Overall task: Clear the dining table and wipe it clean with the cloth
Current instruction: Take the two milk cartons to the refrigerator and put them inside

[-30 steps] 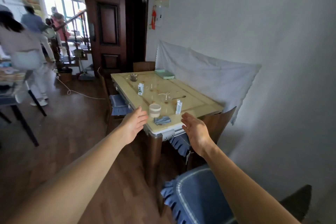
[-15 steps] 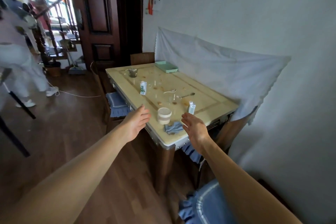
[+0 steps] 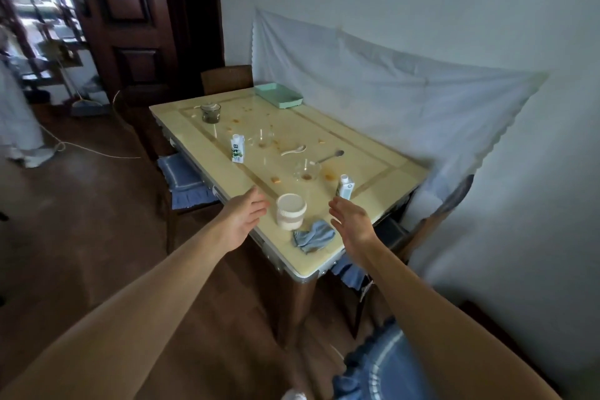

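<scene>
Both hands are empty, fingers straight and relaxed. The left hand (image 3: 243,217) and right hand (image 3: 352,224) have come forward since half a second ago and now flank the squat white cup with a beige band (image 3: 291,211) on the cream dining table (image 3: 373,166). The crumpled blue-grey cloth (image 3: 313,236) lies just right of the cup, close under the right hand. Beyond the cup stand a clear glass bowl (image 3: 306,170) and a white drink carton (image 3: 344,187).
</scene>
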